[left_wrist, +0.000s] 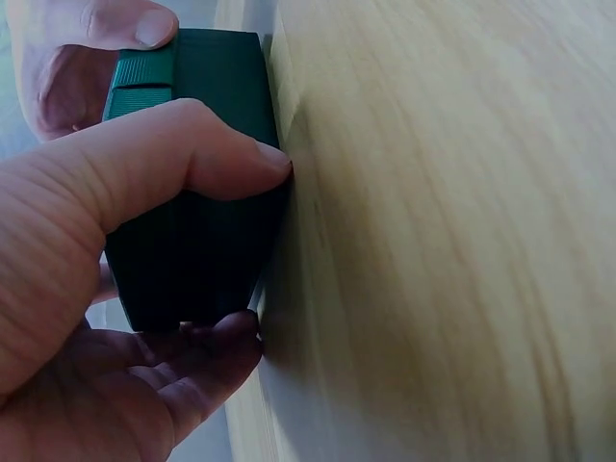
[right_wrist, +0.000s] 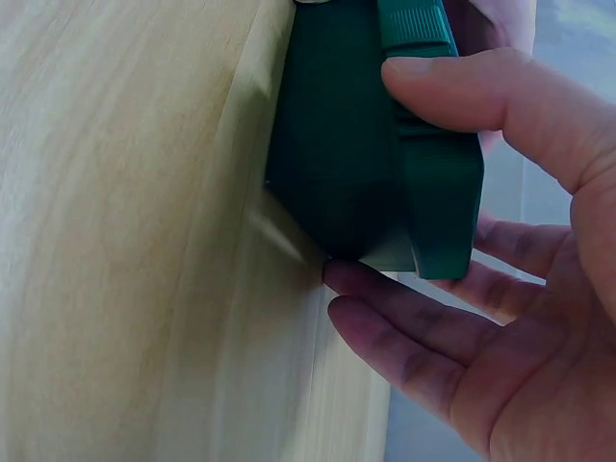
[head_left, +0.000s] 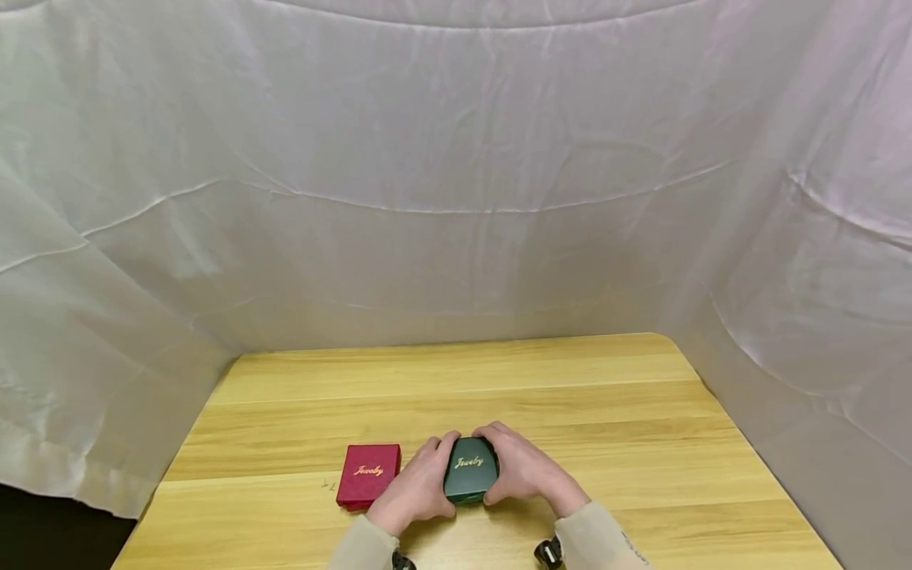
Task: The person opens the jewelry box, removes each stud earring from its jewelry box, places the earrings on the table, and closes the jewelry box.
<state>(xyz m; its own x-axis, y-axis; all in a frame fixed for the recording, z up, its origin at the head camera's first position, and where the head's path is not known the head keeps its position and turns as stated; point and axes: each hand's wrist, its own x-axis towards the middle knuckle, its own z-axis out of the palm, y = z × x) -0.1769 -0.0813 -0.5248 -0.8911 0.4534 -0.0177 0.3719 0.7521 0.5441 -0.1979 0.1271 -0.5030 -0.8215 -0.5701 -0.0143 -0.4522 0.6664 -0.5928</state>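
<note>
Between both hands is a dark green jewelry box (head_left: pixel 470 467) with gold "Jewelry" lettering on its lid, low over the table in the head view. My left hand (head_left: pixel 422 484) grips its left side, thumb (left_wrist: pixel 221 159) across the near face and fingers around the far side. From the right, my right hand (head_left: pixel 523 465) holds the opposite side, its thumb (right_wrist: pixel 452 91) on the ribbed clasp area of the front. The lid is down. A red jewelry box (head_left: pixel 368 473), also gold-lettered, lies just left of my left hand.
The wooden table (head_left: pixel 606 396) stretches out beyond and to both sides of the boxes. Pale hanging fabric (head_left: pixel 456 261) encloses its back and sides. Small dark pencil-like marks show on the wood left of the red box.
</note>
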